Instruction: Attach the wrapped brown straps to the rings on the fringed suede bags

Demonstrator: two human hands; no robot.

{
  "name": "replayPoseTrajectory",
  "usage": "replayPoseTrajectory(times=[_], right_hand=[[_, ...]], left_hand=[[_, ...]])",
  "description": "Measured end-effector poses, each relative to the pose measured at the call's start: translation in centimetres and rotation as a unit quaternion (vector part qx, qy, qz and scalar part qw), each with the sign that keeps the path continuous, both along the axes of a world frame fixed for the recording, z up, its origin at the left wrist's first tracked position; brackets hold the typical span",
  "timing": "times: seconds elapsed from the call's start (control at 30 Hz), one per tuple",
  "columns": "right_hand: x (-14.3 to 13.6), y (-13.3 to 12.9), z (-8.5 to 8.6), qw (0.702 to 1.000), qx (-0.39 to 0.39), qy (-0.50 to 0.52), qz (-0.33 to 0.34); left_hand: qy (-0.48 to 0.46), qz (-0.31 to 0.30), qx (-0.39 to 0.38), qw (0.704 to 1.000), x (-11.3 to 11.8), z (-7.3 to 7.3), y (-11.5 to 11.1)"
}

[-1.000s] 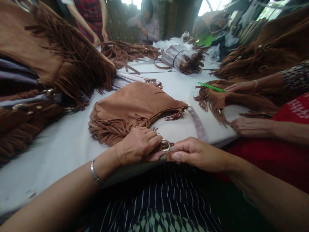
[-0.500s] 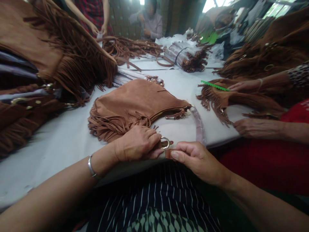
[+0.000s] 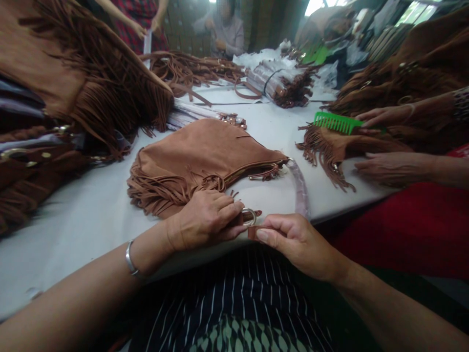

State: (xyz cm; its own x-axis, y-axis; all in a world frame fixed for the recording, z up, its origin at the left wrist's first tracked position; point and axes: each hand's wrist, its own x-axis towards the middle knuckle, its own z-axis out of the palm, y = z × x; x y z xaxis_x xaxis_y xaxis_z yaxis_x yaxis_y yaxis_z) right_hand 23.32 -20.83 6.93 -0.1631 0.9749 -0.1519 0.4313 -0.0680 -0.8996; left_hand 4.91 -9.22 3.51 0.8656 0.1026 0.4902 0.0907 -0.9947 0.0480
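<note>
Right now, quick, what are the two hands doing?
Left hand: closed, pinching the metal ring on the brown fringed bag.
Right hand: closed, gripping the brown strap end.

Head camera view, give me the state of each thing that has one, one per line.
Brown suede fringed bag: lying flat on the white table.
Metal ring: pinched by the left hand.
Brown strap end: gripped by the right hand.
Green plastic comb: held by a co-worker's hand over fringe.
</note>
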Motion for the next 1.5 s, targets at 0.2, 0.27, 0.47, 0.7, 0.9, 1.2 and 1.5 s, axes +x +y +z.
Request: replayPoseTrajectory(times=[0.2, 0.27, 0.47, 0.7, 0.9, 1.2, 1.5], right_hand=[[-0.7, -0.6, -0.2, 0.998, -0.025, -0.045, -0.043], [-0.9, -0.8, -0.3, 0.996, -0.013, -0.063, -0.057], [-0.5, -0.5, 0.1, 0.987, 0.038, -0.133, -0.085], [0.3, 0.0, 0.6, 0.975, 0.039, -0.217, -0.013], [0.2, -0.1, 1.1, 0.972, 0.005, -0.232, 0.026], [1.3, 1.9, 1.3, 0.987, -0.134, -0.037, 0.082], [-0.5, 0.8, 1.2, 0.973, 0.028, -0.227, -0.031]], left_hand=[[0.049, 0.001, 0.013, 0.999, 0.1, 0.0, -0.1], [0.069, 0.002, 0.004, 0.998, 0.1, 0.1, -0.2], [0.051, 0.004, 0.019, 0.999, 0.2, 0.1, -0.6], [0.057, 0.022, 0.024, 0.998, 0.4, 0.1, -1.0], [0.074, 0.014, -0.011, 0.997, 0.3, 0.0, -1.3], [0.108, -0.022, -0.079, 0.991, 0.2, 0.9, -1.1], [0.115, 0.110, -0.092, 0.983, 0.3, 0.9, -1.4]])
